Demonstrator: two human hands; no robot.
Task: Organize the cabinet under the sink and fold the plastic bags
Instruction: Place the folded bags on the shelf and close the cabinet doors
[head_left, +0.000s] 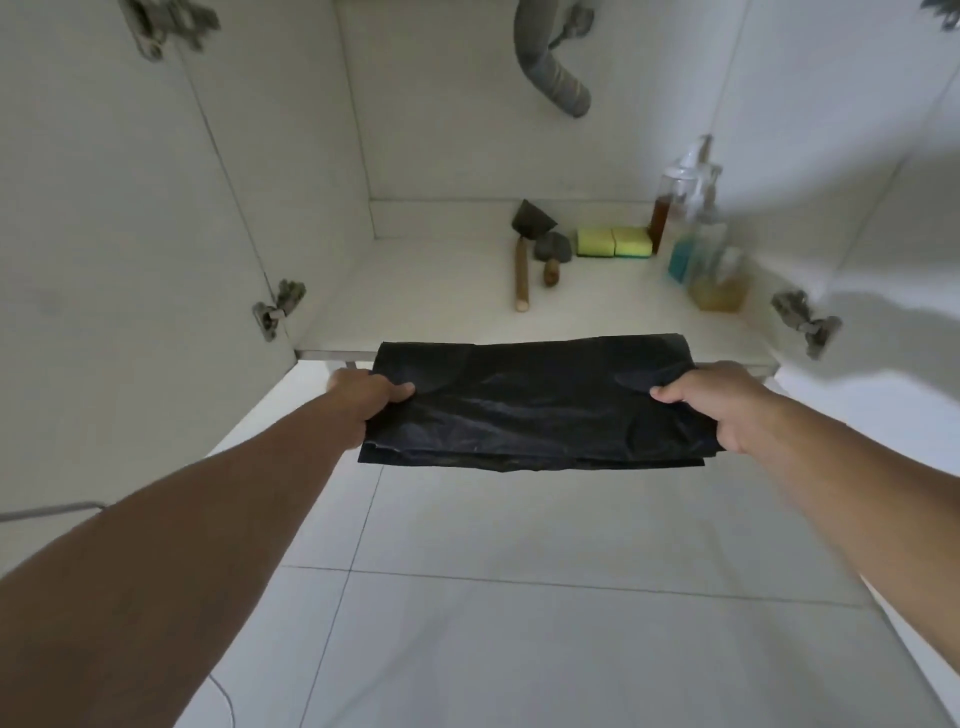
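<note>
Left hand (363, 392), right hand (719, 402) — gripping black bag (535, 405)

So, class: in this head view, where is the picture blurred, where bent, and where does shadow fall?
Head view: bottles at right smear with blur; cabinet walls and hinges bow outward from the wide lens; soft shadow darkens the right door; the black bag between left hand and right hand stays sharp.

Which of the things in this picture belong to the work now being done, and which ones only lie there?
In use now:
black plastic bag, folded flat
left hand and right hand, each holding one end

Only lying in the cabinet:
two brushes
two sponges
bottles
drain pipe
</note>
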